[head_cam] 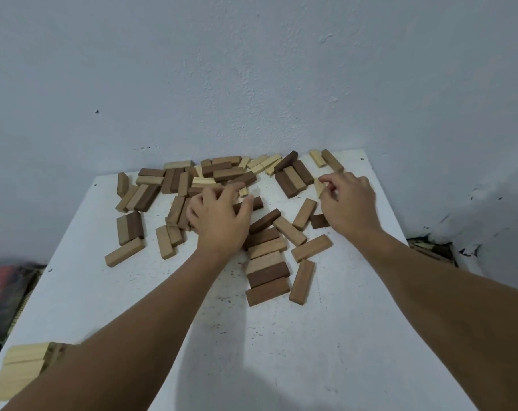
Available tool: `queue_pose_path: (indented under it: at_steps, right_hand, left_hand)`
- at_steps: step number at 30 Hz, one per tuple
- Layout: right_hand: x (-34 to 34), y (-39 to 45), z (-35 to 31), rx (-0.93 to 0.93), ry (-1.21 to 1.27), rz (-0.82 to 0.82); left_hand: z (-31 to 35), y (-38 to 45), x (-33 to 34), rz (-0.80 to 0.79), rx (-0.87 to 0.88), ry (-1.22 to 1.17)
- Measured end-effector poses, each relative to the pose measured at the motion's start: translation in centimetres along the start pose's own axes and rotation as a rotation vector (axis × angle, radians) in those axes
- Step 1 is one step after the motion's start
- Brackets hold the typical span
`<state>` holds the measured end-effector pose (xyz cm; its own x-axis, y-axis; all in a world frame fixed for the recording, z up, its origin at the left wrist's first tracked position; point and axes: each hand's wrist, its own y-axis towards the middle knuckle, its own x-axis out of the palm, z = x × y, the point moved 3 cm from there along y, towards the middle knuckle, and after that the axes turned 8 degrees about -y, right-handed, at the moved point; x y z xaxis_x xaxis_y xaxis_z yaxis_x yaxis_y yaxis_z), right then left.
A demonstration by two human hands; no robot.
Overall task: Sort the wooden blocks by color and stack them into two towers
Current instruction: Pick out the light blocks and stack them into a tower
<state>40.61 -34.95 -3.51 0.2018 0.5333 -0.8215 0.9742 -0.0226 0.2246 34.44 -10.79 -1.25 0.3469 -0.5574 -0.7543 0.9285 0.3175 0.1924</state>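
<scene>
1. A white painted tabletop [281, 351] is set against a pale textured wall [251, 69]; a scatter of rectangular wooden blocks in pale, mid-brown and dark-brown tones [210, 173] is spread over its far half.
2. The left hand [219, 221] is laid over the middle of the scatter, fingers curled down onto the blocks. A dark-brown rectangular wooden block [251, 204] is touched by the thumb and runs out to the right from under the hand. Whether it is actually gripped cannot be told; the palm side is hidden.
3. The right hand [348, 203] is held at the far right of the scatter. A small pale wooden block [319, 186] is pinched between its fingertips at the hand's left edge, tilted, near the table surface.
4. A dark block's end [319, 221] sticks out from beneath the right hand.
5. A row of flat-lying brown blocks [266, 262] sits between the two forearms, nearer the camera than both hands.
6. A low stack of pale wooden blocks [20, 369] stands at the near left table edge, partly covered by the left forearm, well apart from the scatter.
</scene>
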Motion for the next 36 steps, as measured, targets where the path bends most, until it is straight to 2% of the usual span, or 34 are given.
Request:
queue_pose_path:
  at_steps: [5, 10, 14, 20, 26, 31, 36]
  right_hand:
    - [0.2, 0.4, 0.4, 0.026, -0.004, -0.025]
    - [0.5, 0.6, 0.7, 0.025, -0.043, -0.064]
    - [0.7, 0.6, 0.6, 0.036, -0.131, -0.115]
    - [0.9, 0.6, 0.2, 0.035, -0.247, -0.162]
    - [0.8, 0.7, 0.3, 0.043, -0.190, -0.139]
    - [0.8, 0.8, 0.5, 0.045, -0.149, -0.135]
    - [0.8, 0.8, 0.5, 0.036, -0.188, -0.162]
  left_hand:
    - [3.8, 3.6, 2.6, -0.105, 0.159, 0.251]
    - [4.2, 5.9, 5.0, -0.175, 0.194, 0.405]
    - [3.5, 5.8, 5.3, -0.121, 0.207, 0.352]
    - [3.3, 5.7, 5.0, -0.078, 0.138, 0.344]
    - [3.3, 4.9, 3.6, 0.001, 0.090, 0.281]
    - [2.3, 1.2, 1.1, 0.137, 0.060, 0.113]
    - [-2.1, -3.9, 0.0, 0.101, 0.060, 0.039]
